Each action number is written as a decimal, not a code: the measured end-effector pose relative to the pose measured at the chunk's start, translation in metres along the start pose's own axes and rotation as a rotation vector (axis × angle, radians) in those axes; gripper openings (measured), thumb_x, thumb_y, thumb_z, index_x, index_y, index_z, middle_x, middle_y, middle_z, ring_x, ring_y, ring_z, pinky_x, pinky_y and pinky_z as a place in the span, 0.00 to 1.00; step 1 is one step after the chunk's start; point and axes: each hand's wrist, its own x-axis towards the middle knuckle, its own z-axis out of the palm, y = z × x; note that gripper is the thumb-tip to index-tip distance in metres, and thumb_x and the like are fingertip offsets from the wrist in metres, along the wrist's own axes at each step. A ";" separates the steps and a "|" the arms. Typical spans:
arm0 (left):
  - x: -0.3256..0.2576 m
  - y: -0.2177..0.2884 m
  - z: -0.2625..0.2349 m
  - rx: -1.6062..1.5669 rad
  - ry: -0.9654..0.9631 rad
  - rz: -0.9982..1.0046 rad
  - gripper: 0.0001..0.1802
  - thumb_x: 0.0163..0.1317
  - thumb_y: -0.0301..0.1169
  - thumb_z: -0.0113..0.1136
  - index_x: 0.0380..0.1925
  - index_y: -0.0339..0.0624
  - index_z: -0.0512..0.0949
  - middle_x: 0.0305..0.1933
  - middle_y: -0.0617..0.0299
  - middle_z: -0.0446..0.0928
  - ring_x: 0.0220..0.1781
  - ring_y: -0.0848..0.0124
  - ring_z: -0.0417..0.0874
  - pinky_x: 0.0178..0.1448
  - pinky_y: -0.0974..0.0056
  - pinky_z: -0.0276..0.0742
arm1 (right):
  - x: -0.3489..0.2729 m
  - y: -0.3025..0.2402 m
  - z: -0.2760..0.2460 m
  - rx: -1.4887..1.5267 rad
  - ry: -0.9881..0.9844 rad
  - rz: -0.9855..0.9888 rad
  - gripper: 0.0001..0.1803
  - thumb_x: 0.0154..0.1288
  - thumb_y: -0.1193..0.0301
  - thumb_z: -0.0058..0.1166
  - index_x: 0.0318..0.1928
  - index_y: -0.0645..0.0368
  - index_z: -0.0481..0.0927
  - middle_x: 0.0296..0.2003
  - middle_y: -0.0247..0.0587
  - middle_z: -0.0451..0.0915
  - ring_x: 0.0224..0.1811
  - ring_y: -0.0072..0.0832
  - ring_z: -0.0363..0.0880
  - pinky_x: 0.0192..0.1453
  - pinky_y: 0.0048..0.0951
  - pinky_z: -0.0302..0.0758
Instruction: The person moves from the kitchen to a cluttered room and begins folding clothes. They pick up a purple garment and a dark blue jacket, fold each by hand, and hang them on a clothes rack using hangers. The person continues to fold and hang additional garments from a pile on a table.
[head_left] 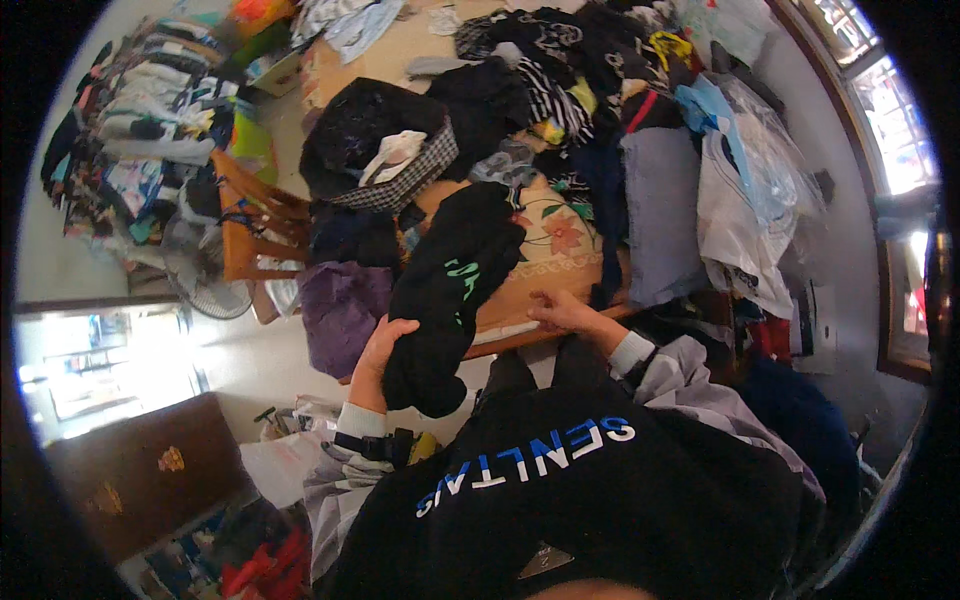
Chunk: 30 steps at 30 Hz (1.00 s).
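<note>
A black garment with green print [455, 270] lies loosely bunched over the near edge of the bed, and its lower end hangs off. My left hand [380, 350] grips its left side, thumb on top and the other fingers hidden beneath the cloth. To the right, my right hand [565, 310] hovers by the bed's edge with curled fingers; whether anything small is between them I cannot make out. Near those fingertips, a white strip [505, 332] runs along the edge. The floral bed cover [560, 240] shows between the garment and other clothes.
A black bag with checked sides [435, 160] holds dark and white cloth. Purple fabric [345, 315] lies left of the garment, near a wooden chair [240, 220] and a fan [205, 285]. Folded grey cloth [660, 215] sits at the right; heaped clothes [530, 85] cover the far side.
</note>
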 end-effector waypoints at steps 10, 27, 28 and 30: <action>-0.138 0.073 0.027 -0.388 -0.256 0.367 0.32 0.55 0.32 0.57 0.60 0.33 0.65 0.57 0.50 0.73 0.57 0.60 0.75 0.62 0.59 0.70 | 0.065 -0.039 0.095 0.594 -0.056 0.203 0.25 0.59 0.48 0.54 0.48 0.52 0.74 0.40 0.41 0.77 0.36 0.40 0.77 0.36 0.43 0.77; -0.155 0.169 -0.032 0.668 0.585 0.928 0.22 0.65 0.41 0.54 0.45 0.30 0.77 0.39 0.55 0.81 0.40 0.69 0.80 0.47 0.65 0.73 | -0.134 -0.283 -0.117 -0.113 0.780 -1.071 0.22 0.49 0.90 0.41 0.43 0.62 0.79 0.31 0.33 0.79 0.27 0.19 0.76 0.30 0.20 0.73; -0.160 0.180 -0.025 0.694 0.621 0.939 0.21 0.65 0.41 0.55 0.44 0.30 0.78 0.38 0.56 0.81 0.39 0.70 0.79 0.47 0.66 0.73 | -0.144 -0.288 -0.120 -0.051 0.796 -1.108 0.22 0.50 0.89 0.41 0.44 0.62 0.79 0.32 0.34 0.80 0.29 0.20 0.78 0.33 0.20 0.75; -0.170 0.199 -0.014 0.682 0.599 1.023 0.19 0.65 0.40 0.56 0.42 0.31 0.78 0.35 0.59 0.80 0.37 0.72 0.78 0.46 0.68 0.72 | -0.161 -0.291 -0.126 -0.002 0.825 -1.201 0.20 0.53 0.88 0.41 0.45 0.64 0.79 0.34 0.35 0.81 0.32 0.22 0.79 0.36 0.20 0.76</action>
